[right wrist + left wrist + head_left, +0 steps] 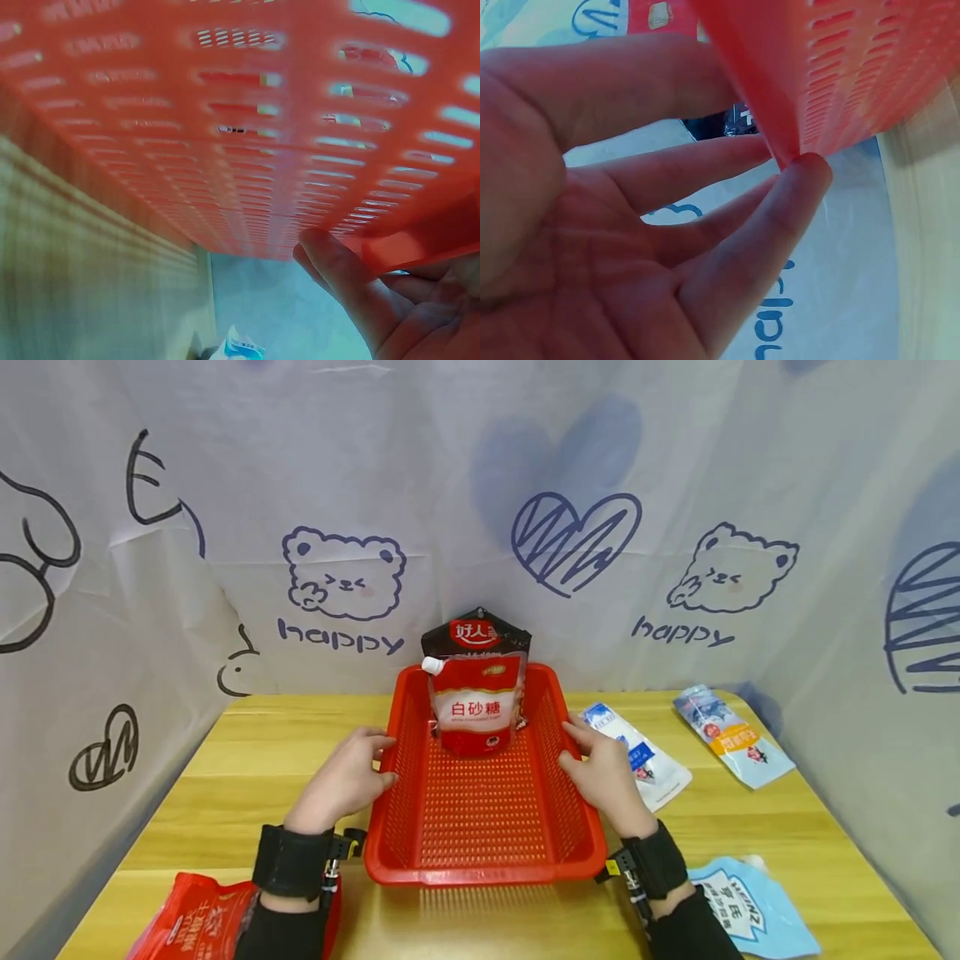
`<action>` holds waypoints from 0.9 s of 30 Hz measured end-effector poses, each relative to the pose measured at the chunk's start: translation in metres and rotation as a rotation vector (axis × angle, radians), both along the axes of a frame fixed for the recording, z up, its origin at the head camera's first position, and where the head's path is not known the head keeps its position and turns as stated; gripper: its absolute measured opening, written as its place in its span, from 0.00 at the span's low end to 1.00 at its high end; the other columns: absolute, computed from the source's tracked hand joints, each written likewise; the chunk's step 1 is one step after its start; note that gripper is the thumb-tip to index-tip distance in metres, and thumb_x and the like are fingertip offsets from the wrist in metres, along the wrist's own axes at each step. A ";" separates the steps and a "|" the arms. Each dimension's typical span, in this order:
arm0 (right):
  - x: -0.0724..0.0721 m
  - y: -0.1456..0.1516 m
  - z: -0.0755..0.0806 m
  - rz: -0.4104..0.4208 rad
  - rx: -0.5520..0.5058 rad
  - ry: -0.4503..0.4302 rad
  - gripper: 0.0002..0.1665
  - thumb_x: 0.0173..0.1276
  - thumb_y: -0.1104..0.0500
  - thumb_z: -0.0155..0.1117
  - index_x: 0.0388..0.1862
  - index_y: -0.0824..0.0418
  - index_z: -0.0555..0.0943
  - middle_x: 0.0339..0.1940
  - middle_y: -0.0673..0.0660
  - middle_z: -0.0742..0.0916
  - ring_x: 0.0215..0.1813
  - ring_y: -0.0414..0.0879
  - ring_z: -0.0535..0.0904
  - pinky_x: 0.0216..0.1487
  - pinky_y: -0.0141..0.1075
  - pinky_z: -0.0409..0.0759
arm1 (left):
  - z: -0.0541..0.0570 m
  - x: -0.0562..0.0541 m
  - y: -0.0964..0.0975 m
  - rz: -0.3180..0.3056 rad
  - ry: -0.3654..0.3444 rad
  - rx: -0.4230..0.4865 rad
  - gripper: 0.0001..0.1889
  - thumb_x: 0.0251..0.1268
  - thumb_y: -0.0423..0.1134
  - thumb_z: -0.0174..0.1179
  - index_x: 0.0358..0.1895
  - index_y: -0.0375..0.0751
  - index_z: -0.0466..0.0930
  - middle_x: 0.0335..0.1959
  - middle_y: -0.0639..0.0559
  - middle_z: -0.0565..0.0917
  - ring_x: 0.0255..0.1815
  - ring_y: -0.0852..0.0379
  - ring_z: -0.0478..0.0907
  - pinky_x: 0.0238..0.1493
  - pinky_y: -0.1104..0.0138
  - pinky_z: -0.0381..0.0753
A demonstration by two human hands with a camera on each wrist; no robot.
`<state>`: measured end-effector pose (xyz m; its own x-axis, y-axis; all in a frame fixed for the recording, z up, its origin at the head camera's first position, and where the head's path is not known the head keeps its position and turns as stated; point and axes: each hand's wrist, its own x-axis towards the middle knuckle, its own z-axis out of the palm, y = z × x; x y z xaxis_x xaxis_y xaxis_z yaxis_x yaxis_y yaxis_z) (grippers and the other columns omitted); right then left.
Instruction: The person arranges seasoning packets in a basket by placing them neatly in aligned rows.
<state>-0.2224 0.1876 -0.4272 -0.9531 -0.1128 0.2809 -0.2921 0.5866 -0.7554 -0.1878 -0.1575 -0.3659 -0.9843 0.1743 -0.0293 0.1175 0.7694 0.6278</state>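
A red plastic basket (480, 872) with slotted walls stands between the hands. The left hand (345, 781) holds its left rim; in the left wrist view, fingers (780, 217) lie on both sides of the rim. On the opposite side, the right hand (606, 774) grips the right rim, with one digit (337, 266) against the outer wall. Inside, at the far end, a red and white sugar pouch (474, 706) with a white spout leans against a black and red pouch (450, 643). The black pouch is partly hidden and rises above the rim.
A white and blue pouch (652, 768) lies beside the right hand. Farther right is a blue and orange pouch (731, 735). A light blue pouch (757, 906) lies at front right, a red pouch (198, 918) under the left forearm. A printed cloth (465, 485) hangs behind the wooden table (247, 777).
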 end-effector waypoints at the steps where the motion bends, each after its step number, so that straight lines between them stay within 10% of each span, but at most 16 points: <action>1: 0.000 -0.001 0.000 -0.001 0.000 0.004 0.29 0.72 0.67 0.60 0.72 0.69 0.75 0.76 0.64 0.75 0.52 0.60 0.88 0.41 0.46 0.90 | 0.001 0.000 0.000 0.002 0.006 -0.017 0.25 0.64 0.24 0.66 0.65 0.20 0.75 0.68 0.28 0.71 0.57 0.36 0.79 0.52 0.50 0.88; 13: 0.003 -0.003 0.004 -0.016 -0.024 -0.048 0.28 0.73 0.66 0.60 0.72 0.68 0.75 0.77 0.61 0.75 0.53 0.59 0.87 0.42 0.46 0.90 | 0.030 0.021 -0.008 0.045 0.172 -0.160 0.27 0.62 0.38 0.74 0.64 0.33 0.80 0.65 0.35 0.77 0.55 0.38 0.82 0.42 0.49 0.88; 20: 0.003 -0.002 0.005 -0.006 -0.027 -0.043 0.29 0.74 0.67 0.59 0.72 0.70 0.74 0.77 0.63 0.74 0.55 0.62 0.87 0.45 0.50 0.90 | 0.030 0.038 -0.045 -0.116 0.370 -0.181 0.25 0.63 0.36 0.74 0.63 0.38 0.82 0.64 0.43 0.79 0.54 0.45 0.83 0.46 0.50 0.87; 27: 0.005 -0.003 0.006 -0.006 -0.030 -0.066 0.30 0.74 0.66 0.60 0.74 0.68 0.73 0.78 0.61 0.73 0.56 0.62 0.86 0.46 0.50 0.89 | 0.017 0.053 -0.095 -0.211 0.312 -0.185 0.28 0.60 0.38 0.77 0.64 0.39 0.81 0.62 0.43 0.80 0.57 0.43 0.82 0.51 0.48 0.86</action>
<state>-0.2179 0.1849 -0.4211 -0.9703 -0.0993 0.2204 -0.2373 0.5649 -0.7903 -0.1344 -0.2529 -0.3487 -0.8940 0.3930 0.2150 0.4476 0.8046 0.3902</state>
